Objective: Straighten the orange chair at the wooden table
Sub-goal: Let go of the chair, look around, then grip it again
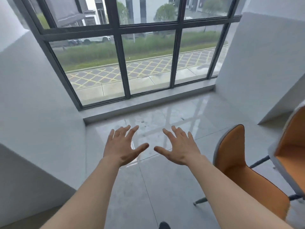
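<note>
Meanwhile left hand (123,147), right hand (179,146) empty, fingers (132,130) spread wide; orange chair (237,156) right, untouched.

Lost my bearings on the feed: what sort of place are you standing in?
Probably a seating corner of an office or canteen, at ground level: a big dark-framed window onto a road, glossy floor tiles, and two orange chairs at right.

Floor (165,187): glossy polished tile, mirrors the window frame (122,63), dark matt metal. Chair (234,156) by my arm: smooth orange seat, grey shell.
</note>
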`<action>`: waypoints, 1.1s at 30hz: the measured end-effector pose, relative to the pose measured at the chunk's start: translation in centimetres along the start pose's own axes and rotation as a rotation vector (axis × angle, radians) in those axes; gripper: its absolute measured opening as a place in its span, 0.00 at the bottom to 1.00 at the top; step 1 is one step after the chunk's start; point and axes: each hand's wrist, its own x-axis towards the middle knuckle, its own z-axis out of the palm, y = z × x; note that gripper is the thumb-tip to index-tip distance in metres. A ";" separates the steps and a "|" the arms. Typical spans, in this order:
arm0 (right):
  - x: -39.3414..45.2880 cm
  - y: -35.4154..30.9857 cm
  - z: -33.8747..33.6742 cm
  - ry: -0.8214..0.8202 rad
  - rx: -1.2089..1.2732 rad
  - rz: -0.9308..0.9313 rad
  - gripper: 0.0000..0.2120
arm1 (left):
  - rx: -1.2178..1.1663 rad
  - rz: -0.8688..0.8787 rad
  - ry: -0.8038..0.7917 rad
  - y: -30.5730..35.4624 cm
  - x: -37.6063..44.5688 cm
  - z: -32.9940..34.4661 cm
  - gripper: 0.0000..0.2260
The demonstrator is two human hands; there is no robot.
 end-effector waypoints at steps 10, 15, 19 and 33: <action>18.2 13.3 -5.1 0.108 0.127 0.295 0.46 | 0.090 0.326 -0.080 7.8 28.5 2.0 0.42; 21.5 22.0 -9.5 0.187 0.170 0.518 0.47 | 0.097 0.567 -0.099 17.3 40.4 1.6 0.41; 20.6 29.0 -11.9 0.259 0.187 0.739 0.49 | 0.072 0.788 -0.123 26.9 47.3 3.1 0.41; 11.0 36.1 -9.3 0.401 0.367 1.691 0.47 | 0.098 1.754 -0.471 56.1 50.5 16.0 0.43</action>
